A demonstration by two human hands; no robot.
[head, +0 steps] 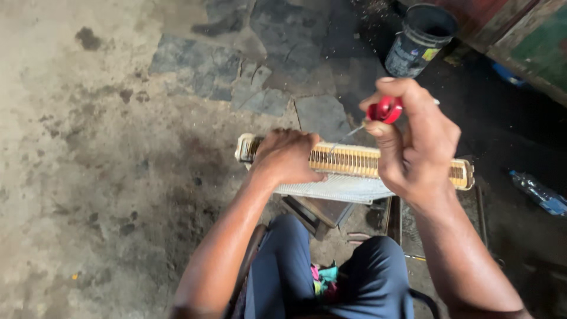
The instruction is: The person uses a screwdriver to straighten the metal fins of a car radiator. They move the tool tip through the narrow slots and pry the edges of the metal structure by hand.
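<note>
The left hand (287, 158) lies palm down over the left part of a long finned radiator core (354, 162), fingers curled together over its far top edge, apparently pinning it so it cannot slide or tip. The core stands on its long edge across the person's lap line, just beyond the knees (331, 272), propped on a dark metal stand (322, 210), with its brass-coloured tube row facing up and the pale fin face turned toward the person. The right hand (413, 142) hovers over the middle-right of the core, fingers and thumb clamped around the red handle of a thin-shafted tool (384, 110); its slim metal tip angles down and left toward the tube row, a grip that seems suited to fine picking. On the far right of the stained concrete floor (88, 147) sits a black can (420, 40), and a crumpled plastic bottle (540, 194) lies at the right
</note>
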